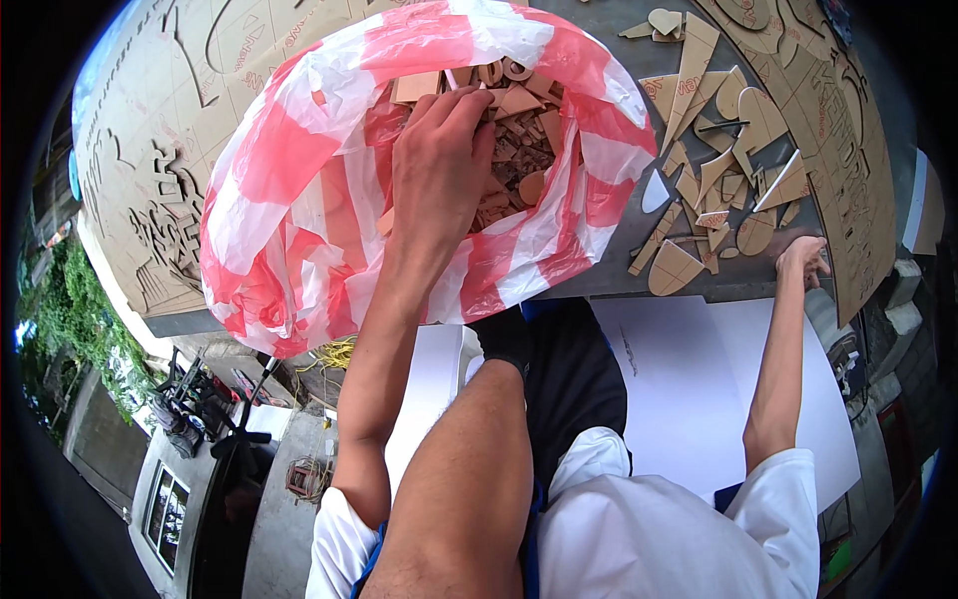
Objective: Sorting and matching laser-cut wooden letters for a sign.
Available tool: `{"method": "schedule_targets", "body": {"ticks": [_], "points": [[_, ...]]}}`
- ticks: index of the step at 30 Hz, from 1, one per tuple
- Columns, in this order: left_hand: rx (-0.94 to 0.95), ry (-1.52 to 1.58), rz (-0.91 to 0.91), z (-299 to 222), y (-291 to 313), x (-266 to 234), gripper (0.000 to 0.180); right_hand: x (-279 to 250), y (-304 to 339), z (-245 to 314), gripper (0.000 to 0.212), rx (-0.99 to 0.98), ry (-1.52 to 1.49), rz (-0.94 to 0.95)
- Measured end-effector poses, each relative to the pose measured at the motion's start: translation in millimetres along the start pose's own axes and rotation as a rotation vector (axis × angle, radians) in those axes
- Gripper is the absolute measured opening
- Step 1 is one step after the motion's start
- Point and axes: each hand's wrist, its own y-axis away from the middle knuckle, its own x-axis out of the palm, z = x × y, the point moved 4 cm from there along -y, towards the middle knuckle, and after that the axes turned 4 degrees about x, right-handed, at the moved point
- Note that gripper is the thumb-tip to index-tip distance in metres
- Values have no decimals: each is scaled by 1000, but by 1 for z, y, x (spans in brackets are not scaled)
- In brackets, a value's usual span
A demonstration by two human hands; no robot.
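Observation:
A big red-and-white striped plastic bag stands with its mouth spread wide on the grey table. Inside lie many small brown paper-covered cutout pieces, some letter-shaped. My left hand reaches into the bag, fingers bent together over the pieces at its far side; whatever they grip is hidden beneath them. Over on the right, my right hand rests at the table's near edge, its fingers loosely apart and holding nothing. Just beyond it lies a loose heap of larger brown cutouts, several with white edges.
Large brown sheets with cut-out shapes cover the table's left and right sides. White sheets lie below the table edge, by my legs. My bare knee is raised close to the bag. A bundle of yellow cord shows below the bag.

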Motion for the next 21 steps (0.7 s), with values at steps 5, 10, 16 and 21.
{"method": "schedule_targets", "body": {"ticks": [5,10,16,21], "points": [[-239,136,7,6,4,-19,23,11,2,-4,82,-17,31,-20],[-595,915,30,6,3,-20,23,8,-22,-5,78,-14,17,-79],[-480,1168,144,-47,-6,-47,28,-1,11,8,67,59,113,-20],[-446,1078,465,-100,-70,-42,23,3,5,4,60,67,193,-88]]}}
